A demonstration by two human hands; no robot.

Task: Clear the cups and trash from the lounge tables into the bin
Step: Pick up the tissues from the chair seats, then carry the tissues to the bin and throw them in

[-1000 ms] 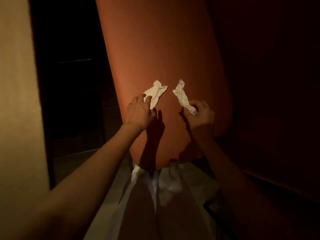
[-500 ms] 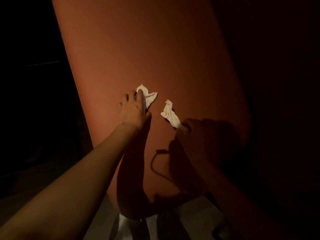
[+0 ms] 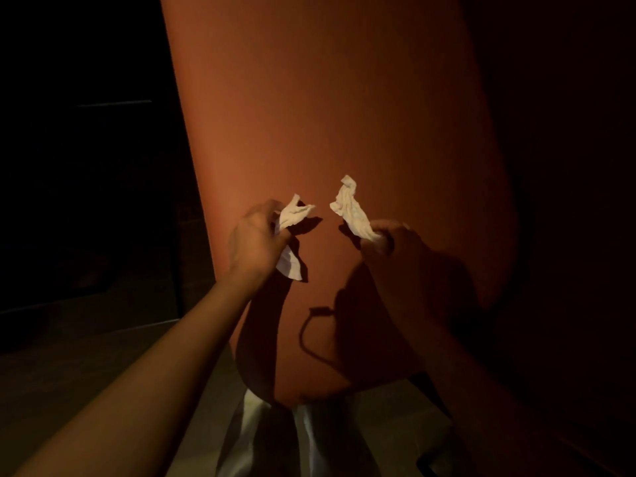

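Observation:
A long orange table top (image 3: pixel 344 115) runs away from me under dim light. My left hand (image 3: pixel 256 241) is closed around a crumpled white tissue (image 3: pixel 292 215), lifted just above the table, with one end sticking up past my fingers and the other hanging below my palm. My right hand (image 3: pixel 395 251), partly in shadow, pinches a second crumpled white tissue (image 3: pixel 351 208) that stands up from my fingertips. The two tissues are a short gap apart. No cup or bin is in view.
Dark floor and a dark wall or cabinet (image 3: pixel 86 166) lie to the left of the table. The right side is nearly black. Below the table's near rounded end, my pale trousers (image 3: pixel 309 438) show.
My left hand went from pressing flat on its tissue to gripping it and lifting it. My right hand kept hold of its tissue and raised it. The view shifted slightly.

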